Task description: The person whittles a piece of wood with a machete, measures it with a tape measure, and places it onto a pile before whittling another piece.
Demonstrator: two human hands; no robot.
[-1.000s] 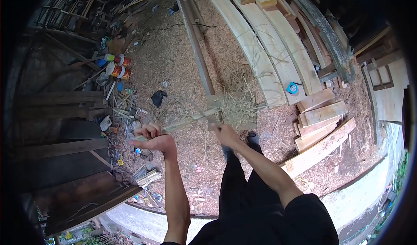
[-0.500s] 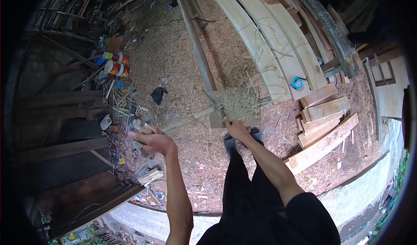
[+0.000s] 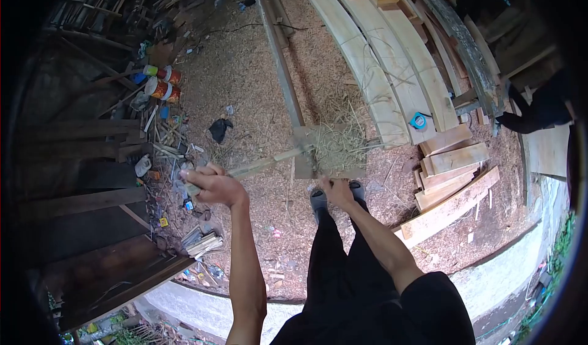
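1. Over the flat board (image 3: 305,168) just ahead of my right hand (image 3: 337,193), I seem to be paring; the next stroke calls for a steady left hold.
2. The pale strip (image 3: 274,159) runs from my left hand (image 3: 214,187) to above that board.
3. My left fingers curl round its near end; my right ones look bent, blurred, their grip unclear.
4. Thin shavings (image 3: 344,146) lie beyond my right hand.

Left hand (image 3: 214,184) gripping pale strip (image 3: 257,167) — right hand (image 3: 337,192) by flat board (image 3: 304,169) — tape measure (image 3: 418,121) on plank (image 3: 382,37).
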